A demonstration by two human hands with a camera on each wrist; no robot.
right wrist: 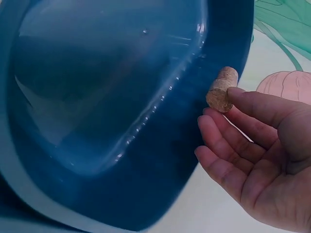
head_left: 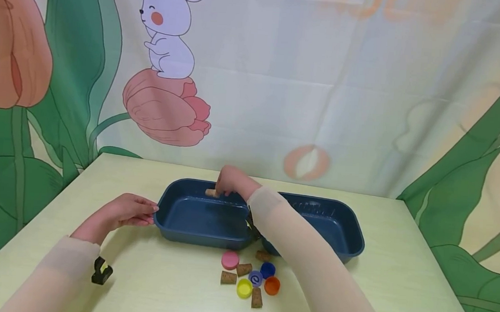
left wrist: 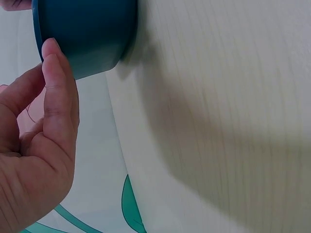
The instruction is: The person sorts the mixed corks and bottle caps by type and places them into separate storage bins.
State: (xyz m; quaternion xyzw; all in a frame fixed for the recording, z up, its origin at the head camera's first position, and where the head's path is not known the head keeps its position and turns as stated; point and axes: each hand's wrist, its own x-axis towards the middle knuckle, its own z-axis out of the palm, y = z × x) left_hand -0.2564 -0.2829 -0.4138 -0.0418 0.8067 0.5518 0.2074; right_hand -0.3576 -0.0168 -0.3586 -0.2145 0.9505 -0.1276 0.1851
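A cork [head_left: 211,193] is pinched between thumb and fingers of my right hand [head_left: 233,180], over the far side of the left blue tub [head_left: 206,239]. In the right wrist view the same cork [right wrist: 223,89] sits at the fingertips of the right hand [right wrist: 262,150], above the tub's inside [right wrist: 97,87]. My left hand [head_left: 130,210] pinches the left tub's rim at its left end; the left wrist view shows thumb and fingertips of that hand [left wrist: 48,116] on the rim of the tub [left wrist: 87,39].
To the right stands a second blue tub [head_left: 353,229], partly behind my right forearm. In front of the tubs lie several corks [head_left: 228,278] and caps: pink [head_left: 230,260], yellow [head_left: 244,288], orange [head_left: 272,285], blue [head_left: 268,270] and purple [head_left: 255,278]. A printed curtain [head_left: 259,80] hangs behind the table.
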